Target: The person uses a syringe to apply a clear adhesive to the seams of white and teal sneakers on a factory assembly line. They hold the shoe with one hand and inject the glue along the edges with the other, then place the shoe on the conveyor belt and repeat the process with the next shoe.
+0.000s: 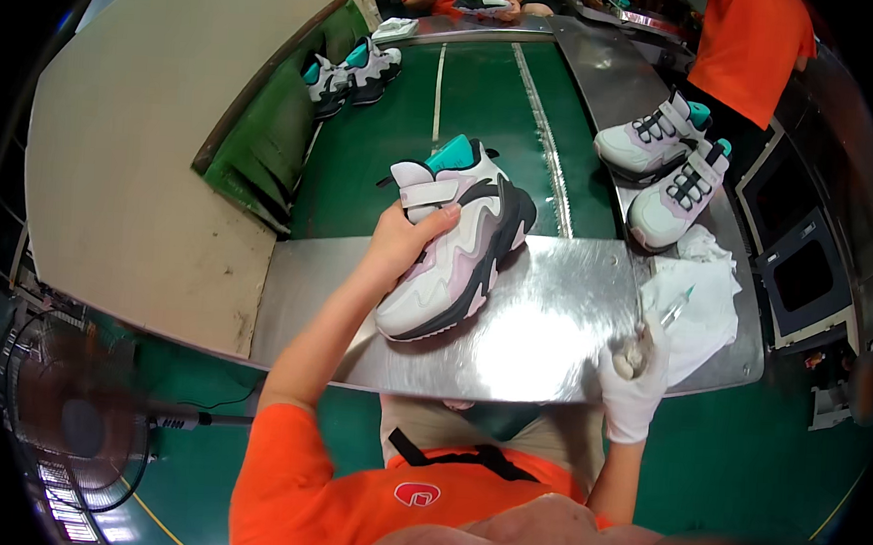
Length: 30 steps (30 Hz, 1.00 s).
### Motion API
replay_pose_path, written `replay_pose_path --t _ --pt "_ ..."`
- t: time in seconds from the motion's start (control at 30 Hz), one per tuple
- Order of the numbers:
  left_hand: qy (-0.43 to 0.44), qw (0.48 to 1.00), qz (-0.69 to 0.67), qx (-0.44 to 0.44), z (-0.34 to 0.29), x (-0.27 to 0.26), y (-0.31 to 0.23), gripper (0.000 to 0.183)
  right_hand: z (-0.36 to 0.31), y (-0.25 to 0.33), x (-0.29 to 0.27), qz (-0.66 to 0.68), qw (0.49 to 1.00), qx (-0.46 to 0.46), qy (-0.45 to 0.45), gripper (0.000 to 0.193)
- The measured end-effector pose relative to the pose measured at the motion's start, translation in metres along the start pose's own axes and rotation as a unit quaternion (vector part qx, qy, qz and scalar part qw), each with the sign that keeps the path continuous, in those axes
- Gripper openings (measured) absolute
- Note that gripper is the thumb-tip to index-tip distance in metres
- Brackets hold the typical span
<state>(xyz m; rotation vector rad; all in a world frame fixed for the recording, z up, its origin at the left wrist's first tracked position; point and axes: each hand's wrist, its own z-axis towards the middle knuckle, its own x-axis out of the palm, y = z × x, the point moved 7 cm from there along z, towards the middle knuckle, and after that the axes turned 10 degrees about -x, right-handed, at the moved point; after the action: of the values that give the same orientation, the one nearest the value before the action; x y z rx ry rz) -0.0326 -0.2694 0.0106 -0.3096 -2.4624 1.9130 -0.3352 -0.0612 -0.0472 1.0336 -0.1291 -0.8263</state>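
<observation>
A white and pale lilac sneaker [449, 251] with a black sole and a teal insert at its opening is tilted over the metal ledge. My bare left hand [411, 240] grips it around the strap and upper, thumb on the near side. At the right end of the ledge, my right hand [634, 380] wears a white glove and has its fingers curled. A slim, pointed, pen-like tool [679, 307] with a greenish tip sticks up from that hand, over a crumpled white cloth [703, 311]. Part of the tool is hidden by the glove.
Two similar sneakers [670, 181] stand on the right metal rail, and two more [353, 79] at the far left of the green conveyor belt [494, 108]. A beige panel [166, 160] borders the left. Co-workers in orange [749, 57] stand beyond. A fan [83, 422] is lower left.
</observation>
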Motion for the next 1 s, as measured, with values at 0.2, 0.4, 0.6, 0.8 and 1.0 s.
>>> replay_pose_path --t 0.2,0.4,0.6,0.8,1.0 --pt "0.031 0.992 0.112 0.055 0.108 0.025 -0.053 0.049 0.005 -0.007 -0.013 -0.066 0.994 0.069 -0.054 0.089" --pt "-0.057 0.947 0.258 0.185 0.302 0.069 -0.143 0.073 -0.032 -0.049 -0.025 -0.175 0.977 0.12 -0.012 0.09" --pt "-0.324 0.757 0.554 0.122 0.444 0.097 -0.074 0.11 0.004 -0.004 -0.015 -0.214 0.975 0.054 0.004 0.083" --pt "-0.193 0.597 0.563 0.538 0.342 0.191 -0.14 0.074 0.031 0.008 -0.012 -0.218 0.976 0.012 -0.012 0.067" --pt "-0.045 0.156 0.553 0.817 0.187 0.367 -0.157 0.067 0.021 -0.008 -0.01 -0.181 0.984 0.004 -0.007 0.075"
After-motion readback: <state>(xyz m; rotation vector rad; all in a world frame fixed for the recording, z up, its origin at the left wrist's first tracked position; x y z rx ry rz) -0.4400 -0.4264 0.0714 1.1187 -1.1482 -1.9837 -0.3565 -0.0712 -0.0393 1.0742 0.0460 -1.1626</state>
